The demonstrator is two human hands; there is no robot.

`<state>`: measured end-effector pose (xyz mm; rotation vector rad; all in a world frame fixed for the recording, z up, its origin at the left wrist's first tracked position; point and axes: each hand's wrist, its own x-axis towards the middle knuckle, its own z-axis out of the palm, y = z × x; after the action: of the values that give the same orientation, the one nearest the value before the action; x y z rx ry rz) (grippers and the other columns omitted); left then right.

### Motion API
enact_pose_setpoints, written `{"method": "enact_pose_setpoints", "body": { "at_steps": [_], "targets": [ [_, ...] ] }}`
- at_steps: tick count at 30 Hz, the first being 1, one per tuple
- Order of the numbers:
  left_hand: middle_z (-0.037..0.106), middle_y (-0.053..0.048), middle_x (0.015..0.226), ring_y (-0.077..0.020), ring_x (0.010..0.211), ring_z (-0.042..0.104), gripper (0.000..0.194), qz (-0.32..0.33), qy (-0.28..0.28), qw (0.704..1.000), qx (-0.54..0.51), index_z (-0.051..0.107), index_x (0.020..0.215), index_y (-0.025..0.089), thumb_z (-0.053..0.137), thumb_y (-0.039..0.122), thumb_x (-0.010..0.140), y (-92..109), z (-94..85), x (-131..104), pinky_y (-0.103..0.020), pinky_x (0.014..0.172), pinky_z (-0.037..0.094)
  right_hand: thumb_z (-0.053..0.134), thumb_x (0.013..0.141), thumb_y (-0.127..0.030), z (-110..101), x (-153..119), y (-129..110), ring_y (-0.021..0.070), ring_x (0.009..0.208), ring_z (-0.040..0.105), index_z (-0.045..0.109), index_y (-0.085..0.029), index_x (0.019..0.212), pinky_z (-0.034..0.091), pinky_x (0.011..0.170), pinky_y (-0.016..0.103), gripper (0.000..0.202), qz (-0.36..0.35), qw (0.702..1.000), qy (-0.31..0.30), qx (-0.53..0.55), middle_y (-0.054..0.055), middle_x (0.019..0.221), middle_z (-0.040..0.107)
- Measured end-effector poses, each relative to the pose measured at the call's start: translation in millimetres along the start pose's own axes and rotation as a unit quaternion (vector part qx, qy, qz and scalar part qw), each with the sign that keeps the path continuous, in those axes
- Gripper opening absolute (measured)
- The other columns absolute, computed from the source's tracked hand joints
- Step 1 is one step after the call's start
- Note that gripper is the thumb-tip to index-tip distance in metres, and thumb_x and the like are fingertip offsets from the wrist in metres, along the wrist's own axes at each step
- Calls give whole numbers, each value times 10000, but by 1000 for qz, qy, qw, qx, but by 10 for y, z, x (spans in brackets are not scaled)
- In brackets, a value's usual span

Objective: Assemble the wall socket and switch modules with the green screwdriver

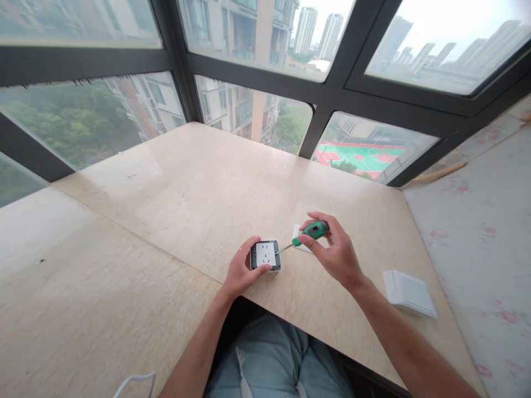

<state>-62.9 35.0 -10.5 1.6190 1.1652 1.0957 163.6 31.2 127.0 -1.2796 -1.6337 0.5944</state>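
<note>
My left hand [244, 269] grips a wall socket [265, 254] by its left and near edges, holding it face up at the ledge's near edge. The socket has a white slotted centre and a dark surround, with its outer cover off. In my right hand [337, 251] is a screwdriver [314, 232] with a green and black handle, held between thumb and fingers. Its thin shaft points left, and the tip meets the right side of the socket's dark surround. A white plate [297, 233] lies partly hidden behind the screwdriver and my right hand.
A pale marble-like ledge [166, 193] spreads under everything, with a seam running across it. A white box-like cover [410, 293] lies at the right, near the floral wall [477, 249]. Part of a white cable [135, 378] shows at lower left. Dark-framed windows border the far side.
</note>
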Motion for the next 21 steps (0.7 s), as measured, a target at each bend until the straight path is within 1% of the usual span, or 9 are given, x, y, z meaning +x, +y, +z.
{"method": "enact_pose_setpoints", "body": {
  "at_steps": [4, 9, 15, 21],
  "targets": [
    [559, -125, 1446, -311, 1386, 497, 668, 2, -1, 1000, 0, 515, 1383, 236, 777, 395, 789, -4, 2, -1, -488, 1170, 395, 723, 873, -418, -4, 11, -2, 222, 912, 709, 543, -253, 1217, 584, 871, 425, 422, -7, 1000, -11, 1, 46, 988, 720],
    [554, -128, 1455, -313, 1406, 474, 674, 4, -3, 1000, 2, 512, 1386, 234, 778, 400, 789, -18, 4, 1, -502, 1184, 371, 714, 877, -431, 2, 53, -35, 231, 918, 712, 550, -247, 1203, 584, 872, 434, 409, -15, 999, -27, -13, 61, 999, 732],
    [543, -133, 1468, -321, 1417, 461, 685, 2, -5, 1000, 4, 509, 1398, 233, 776, 404, 791, -36, 5, -5, -509, 1191, 359, 724, 875, -407, 3, 79, -49, 217, 900, 707, 565, -249, 1176, 587, 858, 406, 375, -31, 999, -28, -5, 53, 995, 724],
    [536, -124, 1476, -323, 1422, 450, 690, 6, -7, 1000, 3, 509, 1396, 245, 784, 415, 786, -55, 4, -5, -524, 1197, 346, 726, 876, -410, -12, 73, -47, 219, 893, 703, 563, -238, 1176, 575, 842, 412, 381, -35, 999, -39, -9, 54, 986, 724]
  ]
}}
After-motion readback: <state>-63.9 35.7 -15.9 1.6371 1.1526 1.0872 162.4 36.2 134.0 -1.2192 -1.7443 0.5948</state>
